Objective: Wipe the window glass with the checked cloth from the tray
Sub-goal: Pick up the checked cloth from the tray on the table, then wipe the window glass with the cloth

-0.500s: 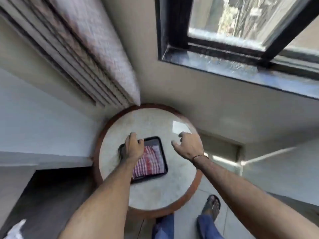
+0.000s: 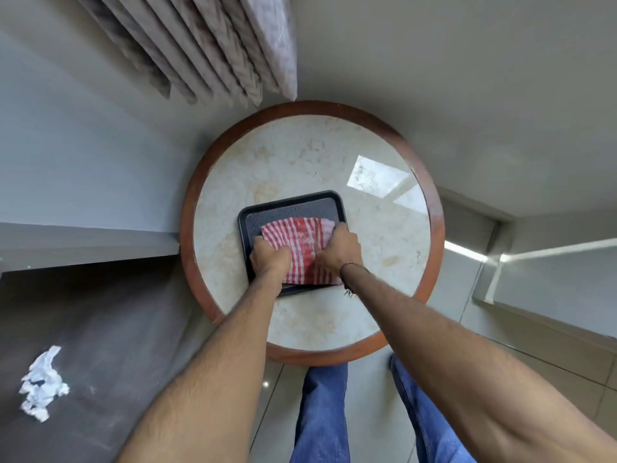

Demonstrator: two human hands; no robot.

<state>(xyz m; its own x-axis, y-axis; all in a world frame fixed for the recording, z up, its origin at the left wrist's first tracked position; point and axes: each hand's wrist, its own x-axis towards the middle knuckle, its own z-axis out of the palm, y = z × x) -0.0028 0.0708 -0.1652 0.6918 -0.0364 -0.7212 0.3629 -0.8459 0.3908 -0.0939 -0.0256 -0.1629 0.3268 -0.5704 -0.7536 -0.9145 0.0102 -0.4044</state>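
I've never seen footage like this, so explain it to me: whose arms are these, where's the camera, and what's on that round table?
The camera sits on a person's head, looking down, so the arms are their own. Below is a round table with a wooden rim. On it rests a dark tray holding a red-and-white checked cloth. The left hand and right hand are both down on the cloth and seem to be gripping it. It has not left the tray. Crumpled white paper lies on the dark surface at left.

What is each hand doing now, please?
Left hand: fingers closed on the checked cloth.
Right hand: fingers closed on the same cloth, over the tray.
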